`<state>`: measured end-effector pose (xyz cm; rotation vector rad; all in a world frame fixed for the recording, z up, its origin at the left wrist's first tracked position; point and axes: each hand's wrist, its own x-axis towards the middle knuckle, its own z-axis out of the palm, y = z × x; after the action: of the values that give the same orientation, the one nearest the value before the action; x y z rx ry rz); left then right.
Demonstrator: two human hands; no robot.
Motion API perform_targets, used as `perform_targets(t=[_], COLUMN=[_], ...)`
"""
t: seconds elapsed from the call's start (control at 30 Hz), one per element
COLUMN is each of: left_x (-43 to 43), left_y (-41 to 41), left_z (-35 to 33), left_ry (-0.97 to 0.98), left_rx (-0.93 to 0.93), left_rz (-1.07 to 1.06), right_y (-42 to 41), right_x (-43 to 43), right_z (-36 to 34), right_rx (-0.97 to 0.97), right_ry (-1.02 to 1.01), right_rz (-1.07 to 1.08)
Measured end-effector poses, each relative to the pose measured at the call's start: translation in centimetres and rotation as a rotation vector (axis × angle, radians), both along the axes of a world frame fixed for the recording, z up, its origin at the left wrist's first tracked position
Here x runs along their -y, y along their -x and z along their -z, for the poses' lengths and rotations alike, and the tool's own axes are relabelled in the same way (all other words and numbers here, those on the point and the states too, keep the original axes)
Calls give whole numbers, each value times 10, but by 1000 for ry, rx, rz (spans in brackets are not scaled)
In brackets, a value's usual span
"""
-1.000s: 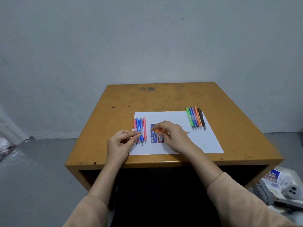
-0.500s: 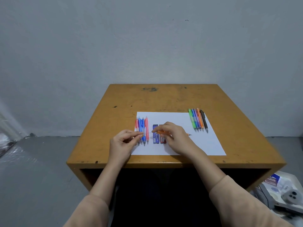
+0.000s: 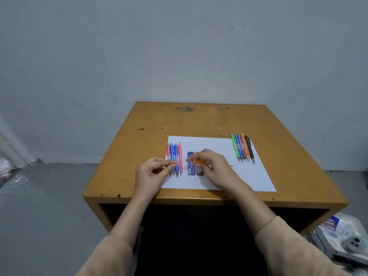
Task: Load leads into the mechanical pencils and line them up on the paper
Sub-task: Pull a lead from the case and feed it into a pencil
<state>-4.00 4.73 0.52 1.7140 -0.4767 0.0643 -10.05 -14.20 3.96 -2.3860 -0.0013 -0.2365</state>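
Wall [image 3: 179, 56], grey and plain, fills the upper view behind an orange-brown wooden worktop [image 3: 199, 120]. A white sheet of paper [image 3: 211, 144] lies on the near half of the worktop, its front edge close to the worktop's front edge. Both forearms reach in from below in tan sleeves.

The right hand [image 3: 216, 169] is over the middle of the paper, its fingers [image 3: 197, 155] curled round an orange mechanical pencil [image 3: 197, 161] held crosswise; the pencil's tip shows past the hand, pointing right. The left hand [image 3: 151, 173] is at the paper's left edge, thumb and forefinger pinching a thin lead [image 3: 182, 162] that spans the gap to the orange pencil's back end.

A row of pink and blue pencils [image 3: 175, 154] lies side by side on the paper's left part, tips toward the person, partly behind the left hand. A second row [image 3: 242, 147], green, blue, purple, orange and black, lies at the paper's far right corner, well apart from the first.

Between the hands, a blue lead case [image 3: 190, 167] and a red lead case [image 3: 199, 171] lie just beside each other on the paper, partly under the right hand.
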Motion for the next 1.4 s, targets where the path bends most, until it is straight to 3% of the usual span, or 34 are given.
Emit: perform_targets(t=[1.4], left_x=[0], left_y=[-1], left_z=[0], left_ry=[-23], left_rx=[0], left_rz=[3], right_y=[2], right_x=[-7], right_z=[-11], right_rx=[-87], right_ry=[156], right_rz=[-3])
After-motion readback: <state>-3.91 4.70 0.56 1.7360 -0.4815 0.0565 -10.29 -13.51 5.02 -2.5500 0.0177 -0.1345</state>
